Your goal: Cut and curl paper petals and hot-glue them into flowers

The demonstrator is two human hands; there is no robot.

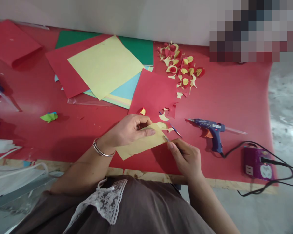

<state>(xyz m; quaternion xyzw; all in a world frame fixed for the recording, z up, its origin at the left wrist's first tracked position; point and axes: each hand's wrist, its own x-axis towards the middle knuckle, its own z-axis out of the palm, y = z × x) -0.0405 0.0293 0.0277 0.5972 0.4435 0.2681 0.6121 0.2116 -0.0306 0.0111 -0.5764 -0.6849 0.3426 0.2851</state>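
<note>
My left hand (134,130) grips a folded strip of pale yellow paper (139,144), thumb on top. At the strip's right end, my right hand (185,157) is closed round a small cutting tool (165,138), probably scissors; its handles are hidden by the fingers. Just beyond the strip are yellow paper scraps (164,115) and a thin blue stick (176,131). A red sheet (153,91) lies beyond my left hand, with a small yellow and red piece (143,111) near its lower edge.
A blue glue gun (213,130) lies right of my hands, its cord near a purple power block (257,164). Cut red and yellow pieces (185,71) are heaped at the back. A large yellow sheet (106,66) tops stacked paper; a green piece (48,117) lies left.
</note>
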